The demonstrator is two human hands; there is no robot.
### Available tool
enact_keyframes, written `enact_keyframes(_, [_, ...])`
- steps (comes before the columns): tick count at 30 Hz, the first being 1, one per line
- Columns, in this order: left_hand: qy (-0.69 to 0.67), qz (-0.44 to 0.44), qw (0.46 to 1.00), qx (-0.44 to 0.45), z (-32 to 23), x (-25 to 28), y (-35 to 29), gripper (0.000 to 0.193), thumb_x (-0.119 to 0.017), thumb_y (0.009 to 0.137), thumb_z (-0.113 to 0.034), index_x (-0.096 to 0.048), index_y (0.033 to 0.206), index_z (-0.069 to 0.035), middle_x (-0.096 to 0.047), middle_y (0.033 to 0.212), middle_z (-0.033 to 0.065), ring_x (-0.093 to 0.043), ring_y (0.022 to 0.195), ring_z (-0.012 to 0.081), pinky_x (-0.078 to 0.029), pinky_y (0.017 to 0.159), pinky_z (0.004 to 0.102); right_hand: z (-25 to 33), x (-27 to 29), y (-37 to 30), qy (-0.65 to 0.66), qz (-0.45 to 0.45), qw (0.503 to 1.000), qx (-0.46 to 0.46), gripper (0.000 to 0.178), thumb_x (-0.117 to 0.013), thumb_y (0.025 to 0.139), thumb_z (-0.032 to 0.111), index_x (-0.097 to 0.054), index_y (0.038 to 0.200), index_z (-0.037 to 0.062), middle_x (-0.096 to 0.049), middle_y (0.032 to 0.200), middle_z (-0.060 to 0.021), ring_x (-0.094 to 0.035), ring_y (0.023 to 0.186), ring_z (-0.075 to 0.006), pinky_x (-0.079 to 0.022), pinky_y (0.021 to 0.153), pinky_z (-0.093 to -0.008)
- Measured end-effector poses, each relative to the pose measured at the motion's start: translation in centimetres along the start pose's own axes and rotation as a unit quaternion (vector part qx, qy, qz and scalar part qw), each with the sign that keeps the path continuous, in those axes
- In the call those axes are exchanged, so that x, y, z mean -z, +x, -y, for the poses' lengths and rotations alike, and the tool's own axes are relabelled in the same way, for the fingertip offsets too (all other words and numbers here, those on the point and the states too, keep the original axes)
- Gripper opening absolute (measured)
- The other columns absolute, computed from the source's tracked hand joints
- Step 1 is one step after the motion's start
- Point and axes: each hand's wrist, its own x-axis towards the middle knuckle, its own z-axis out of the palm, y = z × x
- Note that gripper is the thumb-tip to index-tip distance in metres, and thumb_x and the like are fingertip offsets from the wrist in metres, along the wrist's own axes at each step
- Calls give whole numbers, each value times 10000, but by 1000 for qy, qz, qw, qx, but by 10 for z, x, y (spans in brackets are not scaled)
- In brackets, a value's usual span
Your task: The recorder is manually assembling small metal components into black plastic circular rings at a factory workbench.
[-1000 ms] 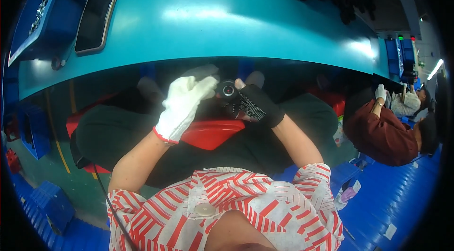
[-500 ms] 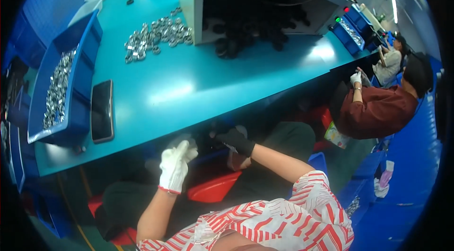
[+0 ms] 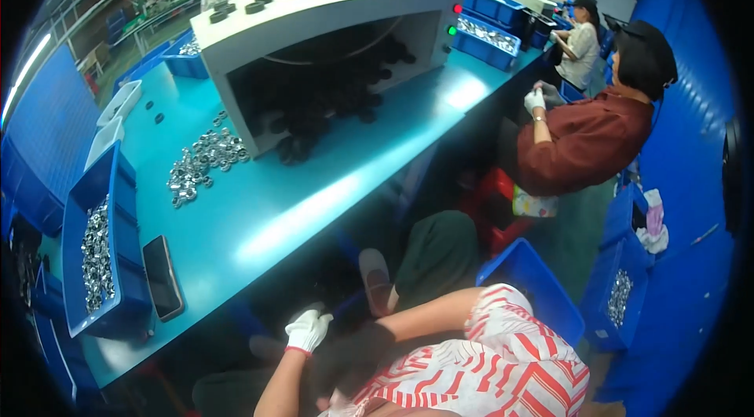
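Observation:
My left hand (image 3: pixel 308 331), in a white glove with a red cuff, is low in front of my lap, off the near edge of the table. Its fingers are curled together; whatever they hold, if anything, is too small or hidden. Beside it, my right hand (image 3: pixel 357 348) wears a black glove that merges with the dark clothing behind it, so its fingers cannot be made out. On the table, a heap of shiny metal rings (image 3: pixel 206 158) lies left of a white box-shaped machine (image 3: pixel 236 95). Many black rings (image 3: pixel 330 115) fill its dark opening.
A blue bin (image 3: pixel 126 260) of metal parts stands at the table's left end, with a phone (image 3: pixel 162 277) beside it. Black rings (image 3: pixel 255 8) sit on the machine's top. To my right is a blue bin (image 3: pixel 534 279); a co-worker in a maroon shirt (image 3: pixel 585 146) sits farther along.
The view has swung, bringing the machine's top and people beyond it into sight. Both my hands are lower and closer to my body, near each other as before.

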Motion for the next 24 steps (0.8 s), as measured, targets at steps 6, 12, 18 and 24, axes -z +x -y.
enact_keyframes(6, [258,267,925,-78,13,-49,23,395,-570,828,-422,-636,1090,-134,-649,1059,153,-626,989,325,-490,826,456,-60,-130,97,-13,-34,999,16,261,-614,838,257,-653,989,48,-657,963,-135,-625,880,-285,-476,776,-386])
enact_keyframes(12, [222,206,947,-109,42,-90,61,270,-540,821,-313,-680,960,-130,-669,980,146,-647,915,328,-509,760,452,-80,-204,188,-6,-60,998,31,258,-614,838,254,-653,990,50,-655,969,-134,-623,885,-285,-475,779,-386])
enact_keyframes(18, [186,120,975,-31,42,-24,59,331,-586,798,-343,-671,1017,-109,-652,1058,155,-614,1009,327,-486,838,448,-65,-202,145,-27,-18,998,59,254,-614,838,252,-653,990,52,-653,975,-132,-622,890,-284,-474,782,-386])
enact_keyframes(24, [180,140,973,-19,38,-29,78,374,-604,785,-336,-655,1082,-116,-623,1122,178,-586,1067,334,-468,899,446,-85,-197,175,-64,-54,996,43,251,-614,838,249,-653,991,53,-652,981,-131,-621,896,-284,-473,785,-387])
